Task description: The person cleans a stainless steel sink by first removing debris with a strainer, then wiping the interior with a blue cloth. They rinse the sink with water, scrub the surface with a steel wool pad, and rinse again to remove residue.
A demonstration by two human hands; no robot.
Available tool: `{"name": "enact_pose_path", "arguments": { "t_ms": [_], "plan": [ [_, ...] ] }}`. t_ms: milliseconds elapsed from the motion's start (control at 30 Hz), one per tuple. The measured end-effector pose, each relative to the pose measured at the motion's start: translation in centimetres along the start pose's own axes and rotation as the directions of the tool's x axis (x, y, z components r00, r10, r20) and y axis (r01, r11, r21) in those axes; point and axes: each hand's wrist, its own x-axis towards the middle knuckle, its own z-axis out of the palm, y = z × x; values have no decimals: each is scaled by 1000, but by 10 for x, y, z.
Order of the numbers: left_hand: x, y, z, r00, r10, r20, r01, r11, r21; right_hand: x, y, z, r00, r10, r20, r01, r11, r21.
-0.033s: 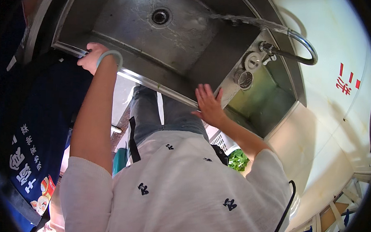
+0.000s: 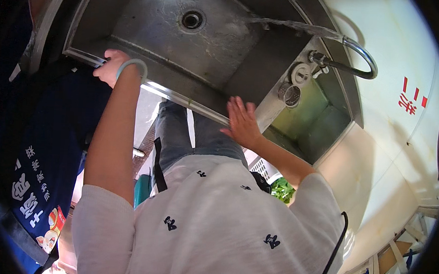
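Note:
A deep stainless-steel sink (image 2: 147, 87) is in front of me, its basin wet and its round drain (image 2: 192, 20) uncovered. My left hand (image 2: 112, 68), with a pale ring round the wrist, is closed over the sink's front rim at the left. My right hand (image 2: 242, 122) is at the front right corner of the basin, fingers stretched out, holding nothing; I cannot tell whether it touches the rim. From the curved metal faucet (image 2: 365, 58) at the right, water (image 2: 297, 26) streams into the basin.
Beside the faucet, a round metal lid (image 2: 300, 74) and a perforated strainer cup (image 2: 289, 95) sit on the divider. A second basin (image 2: 320, 117) holds greenish water. Below are a white basket (image 2: 260, 168) and leafy greens (image 2: 282, 190). A person in a dark blue apron (image 2: 45, 143) stands close at left.
My right hand has shifted slightly left along the sink's front corner, and its fingers sit a little differently. My left hand stays on the rim.

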Motion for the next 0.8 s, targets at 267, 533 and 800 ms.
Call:
{"name": "enact_pose_path", "arguments": {
  "t_ms": [267, 533, 800],
  "plan": [
    [1, 1, -1, 1000, -18, -17, 17, 998, -59, 238, -68, 15, 922, 355, 154, -291, 373, 881],
    [3, 2, -7, 999, -48, 3, 48, 997, -66, 238, 156, -15, 640, 726, 251, 678, -687, 261],
    [-1, 9, -1, 999, -30, 37, 36, 988, -152, 226, 170, -10, 862, 384, 330, 53, -716, 696]
  ]
}}
